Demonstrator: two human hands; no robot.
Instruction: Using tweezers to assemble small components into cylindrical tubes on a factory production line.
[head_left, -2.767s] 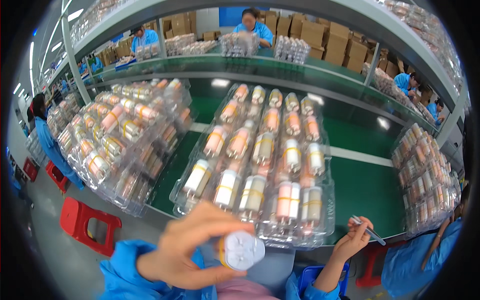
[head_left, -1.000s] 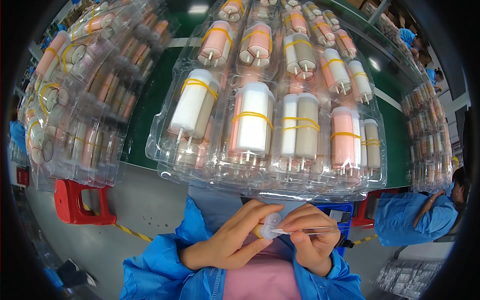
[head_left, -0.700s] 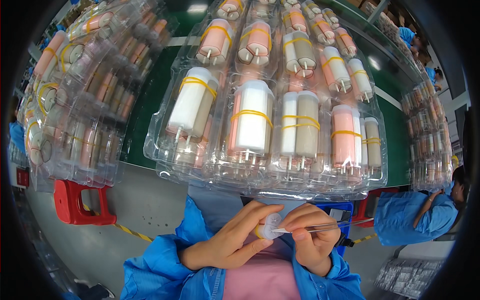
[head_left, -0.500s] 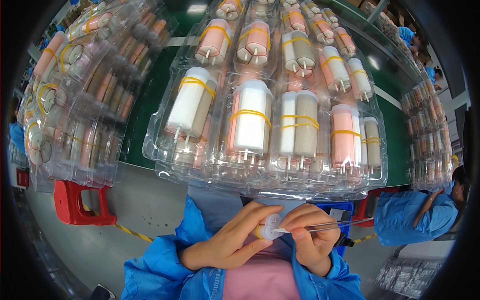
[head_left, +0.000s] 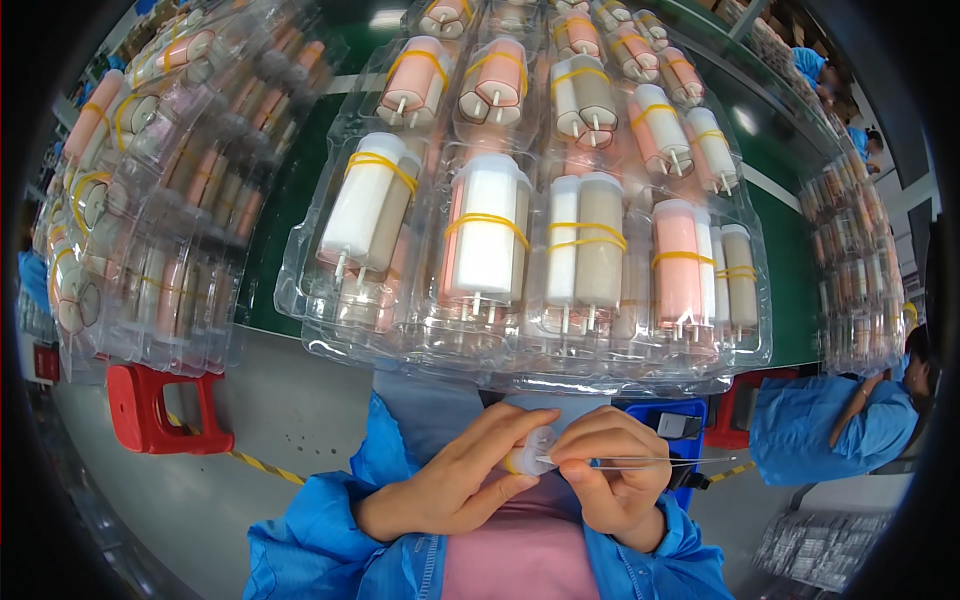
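My left hand [head_left: 450, 475] is closed around a small bundle of capped cylinders [head_left: 533, 452], its whitish translucent ends facing right. A yellow band shows at the bundle's edge, and my fingers cover most of its body. My right hand [head_left: 615, 465] pinches a pair of thin metal tweezers [head_left: 690, 461], whose long end sticks out to the right. Its fingertips are right at the bundle's end face, and the tweezers' tip there is mostly hidden. Just beyond my hands, a clear plastic tray [head_left: 520, 382] holds banded bundles of white, pink and grey cylinders [head_left: 488, 230] with thin white stems.
More loaded clear trays [head_left: 170, 290] are stacked at the left and at the far right [head_left: 860, 290], on a green table [head_left: 285, 230]. A red stool [head_left: 165, 405] stands lower left. A blue bin [head_left: 640, 410] sits beside my right hand. A person in blue [head_left: 820, 425] is at the right.
My right hand has moved slightly left, closer over the bundle's end. The tweezers have swung to a flatter angle, their outer end lower. The trays appear shifted slightly left and up in view.
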